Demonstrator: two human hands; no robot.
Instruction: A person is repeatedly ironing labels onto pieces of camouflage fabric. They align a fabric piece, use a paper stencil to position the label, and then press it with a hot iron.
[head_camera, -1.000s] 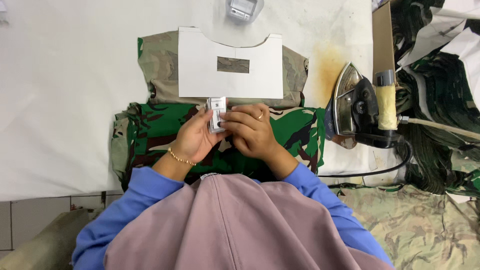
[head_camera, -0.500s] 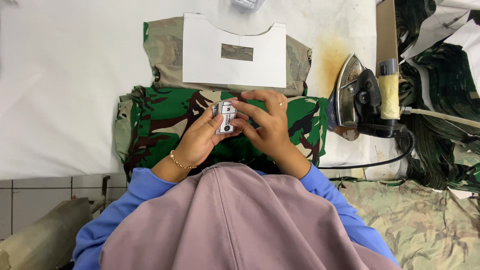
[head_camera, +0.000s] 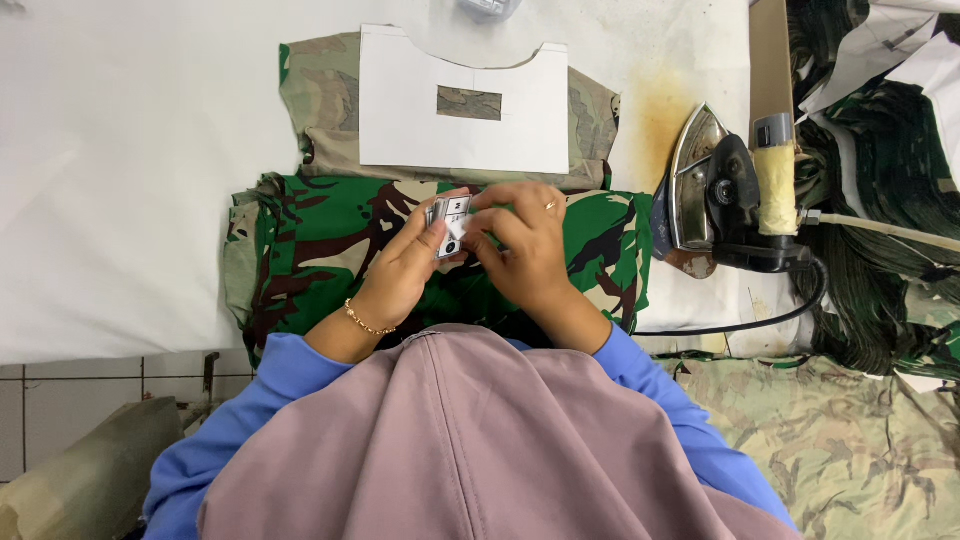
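Hands: both meet over a folded green camouflage garment (head_camera: 330, 250) at the near edge of a white table (head_camera: 130, 170).
Left hand (head_camera: 400, 275): fingers curled, thumb and fingertips pinching a small stack of white tags (head_camera: 448, 225) from the left; a thin gold bracelet (head_camera: 367, 320) circles the wrist.
Right hand (head_camera: 525, 250): fingers bent together, tips touching the tags' right edge; a ring sits on one finger.
Tags: held just above the garment, between the two hands, printed face up.
Template: a white card (head_camera: 460, 110) with a small rectangular window lies on a paler camouflage piece (head_camera: 320, 100), just beyond the hands.
Iron: a steam iron (head_camera: 715, 190) lies on its side to the right, near a yellow-brown stain, its black cord trailing off right.
Clothing: blue sleeves, mauve cloth in the foreground.
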